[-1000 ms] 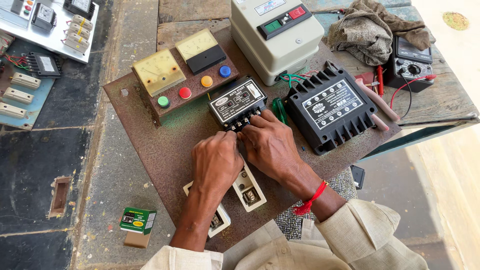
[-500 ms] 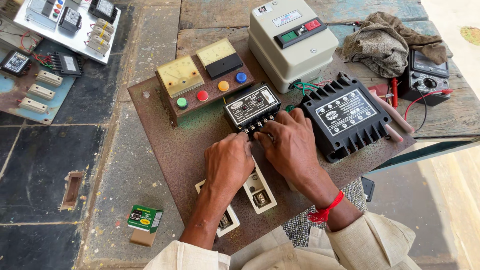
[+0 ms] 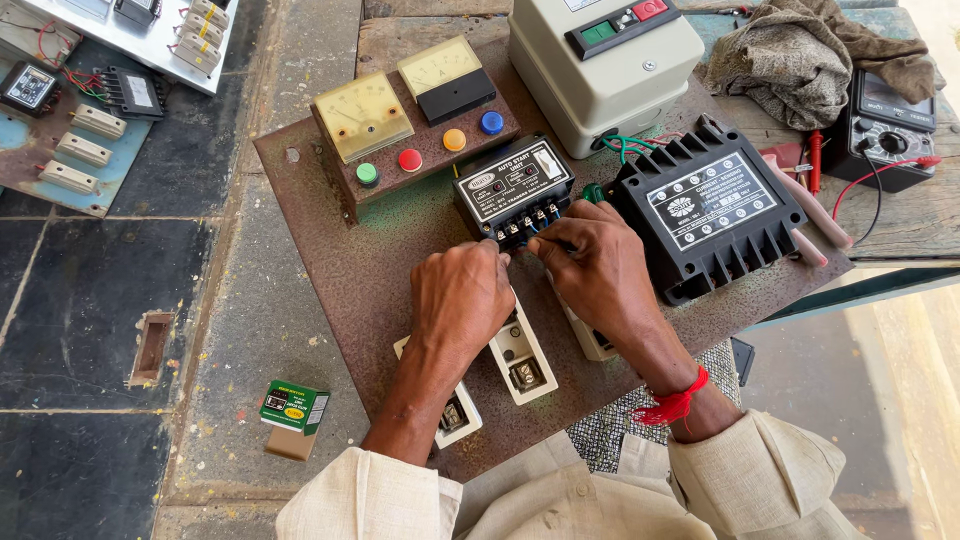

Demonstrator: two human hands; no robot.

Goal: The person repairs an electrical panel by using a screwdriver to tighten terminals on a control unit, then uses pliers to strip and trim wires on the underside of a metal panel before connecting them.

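Note:
A small black control unit [image 3: 513, 185] with a row of screw terminals along its near edge sits on a rusty metal board [image 3: 340, 260]. My left hand [image 3: 462, 295] is curled just below those terminals, fingertips pinched together at them. My right hand [image 3: 596, 270] reaches the same terminal row from the right, fingers closed around something thin and hidden. Whether either hand holds a wire or tool is not visible. Under my hands lie white fuse holders [image 3: 521, 362].
On the board: a black finned unit [image 3: 710, 205], a brown panel [image 3: 415, 115] with two meters and coloured buttons, and a grey starter box [image 3: 600, 65]. A multimeter [image 3: 885, 125] and rag [image 3: 800, 60] are at right. A green box [image 3: 292, 408] lies on the floor.
Both hands have stayed at the small black unit's terminals, shifting only slightly. My head has moved closer, so the board sits larger and lower in view.

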